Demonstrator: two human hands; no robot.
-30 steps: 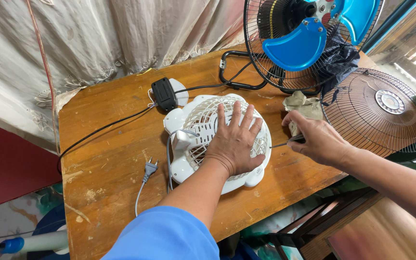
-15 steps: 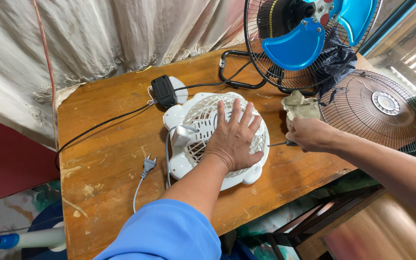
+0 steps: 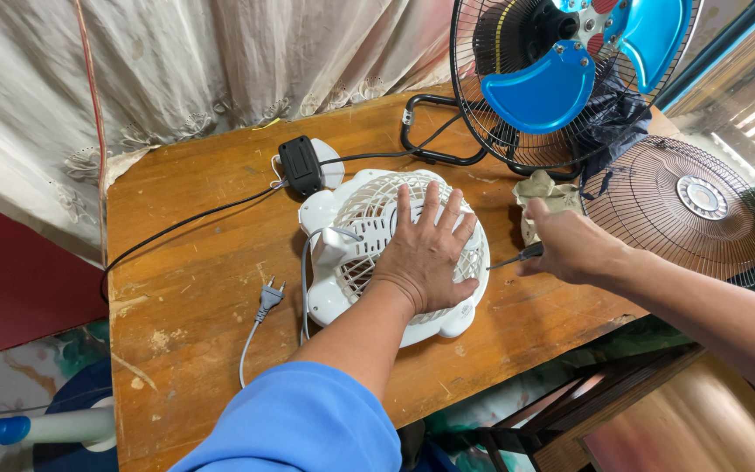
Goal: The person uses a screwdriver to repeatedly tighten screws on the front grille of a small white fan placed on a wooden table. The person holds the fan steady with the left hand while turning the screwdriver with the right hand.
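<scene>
White fan pinned flat, tool at its rim.

My left hand (image 3: 425,253) lies palm-down on the white fan (image 3: 395,253), fingers spread apart across its grille, so the housing sits steady on the table (image 3: 185,262) near the front edge. My right hand (image 3: 570,245) is closed around a thin tool (image 3: 509,259), tip aimed at the fan's right rim; whether it touches I cannot tell. A rag (image 3: 545,194) lies just behind that hand. The fan's plug (image 3: 268,299) lies loose on the wood, unconnected. A blue fan (image 3: 570,70) stands at the back with its front guard (image 3: 683,205) off, set beside it.
</scene>
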